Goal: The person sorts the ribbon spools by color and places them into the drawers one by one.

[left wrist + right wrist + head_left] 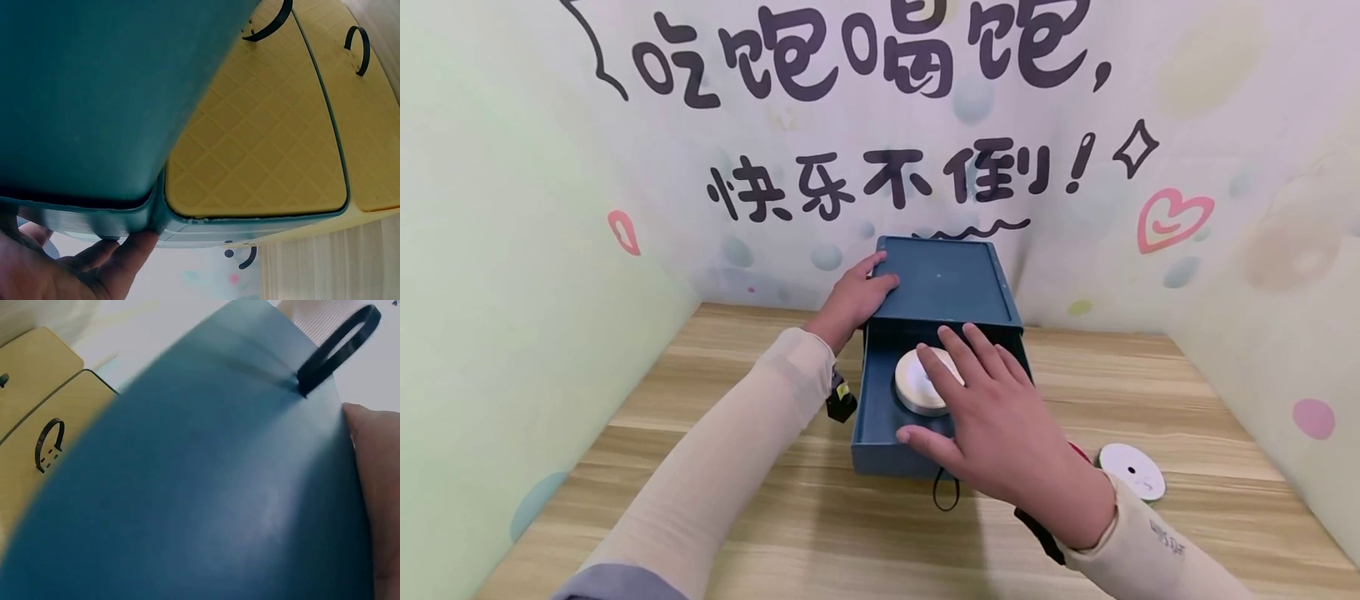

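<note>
My left hand rests on the upper left edge of a blue drawer box, two digits lying on its top. In the left wrist view, more fingers touch the box's side wall. Its blue drawer stands pulled out, with a black loop handle on the front. Inside lies a pale, flat ribbon roll. Fingers spread, my right hand reaches over the drawer and overlaps part of the roll. The right wrist view shows the thumb along the drawer front's edge.
Yellow drawer fronts with black loops sit beneath the blue drawer. A white-faced reel lies on the wood-grain table at the right, with something red beside it, mostly behind my right wrist. A printed wall hanging stands behind.
</note>
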Tool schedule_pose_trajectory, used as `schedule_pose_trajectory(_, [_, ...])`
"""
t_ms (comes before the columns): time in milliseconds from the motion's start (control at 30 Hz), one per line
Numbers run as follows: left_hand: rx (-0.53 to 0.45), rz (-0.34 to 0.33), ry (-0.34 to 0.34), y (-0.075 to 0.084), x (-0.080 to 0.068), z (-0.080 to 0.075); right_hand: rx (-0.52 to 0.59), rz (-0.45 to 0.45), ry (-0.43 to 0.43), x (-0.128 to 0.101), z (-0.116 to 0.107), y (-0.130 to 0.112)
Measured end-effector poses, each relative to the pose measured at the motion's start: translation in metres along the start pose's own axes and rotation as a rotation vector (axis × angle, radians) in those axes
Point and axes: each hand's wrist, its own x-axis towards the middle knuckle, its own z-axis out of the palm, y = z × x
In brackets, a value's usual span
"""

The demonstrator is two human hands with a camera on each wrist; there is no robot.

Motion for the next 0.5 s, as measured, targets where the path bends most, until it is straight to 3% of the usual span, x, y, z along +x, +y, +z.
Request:
schedule_pose_trajectory(233, [0.008, -0.004, 0.004, 0.0000, 0.0021, 0.0003, -0.035, -0.026, 0.046, 0.0001, 0.0058, -0.0008])
schedule_pose_trajectory(500, [0.048, 0.013, -0.023, -0.0009, 0.0024, -0.0011, -0.025, -0.006, 0.029, 0.0030, 0.0078, -0.0012])
